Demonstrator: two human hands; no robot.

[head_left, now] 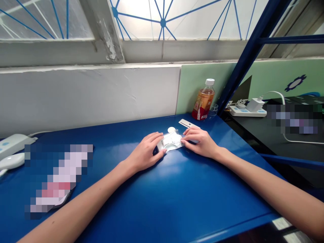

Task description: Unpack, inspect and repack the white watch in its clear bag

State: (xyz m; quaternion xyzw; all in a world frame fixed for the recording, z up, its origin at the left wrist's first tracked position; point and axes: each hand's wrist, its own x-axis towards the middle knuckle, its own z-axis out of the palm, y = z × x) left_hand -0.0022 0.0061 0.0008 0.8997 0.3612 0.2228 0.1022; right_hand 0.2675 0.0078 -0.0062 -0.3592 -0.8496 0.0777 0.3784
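Note:
A small clear plastic bag (pixel 172 141) with white contents lies flat on the blue table (pixel 177 195). My left hand (pixel 146 152) presses on the bag's left end, fingers spread over it. From the right, my right hand (pixel 199 141) pinches the bag's other edge with its fingertips. A small white round disc (pixel 171 129) rests just behind the bag. Beside the disc, a white flat strip (pixel 188 124) lies behind my right hand.
A bottle of amber drink with a white cap (pixel 204 100) stands at the table's back right by a green panel. A white power strip with a plugged charger (pixel 249 108) lies on the black desk to the right. White devices (pixel 11 150) sit at the far left.

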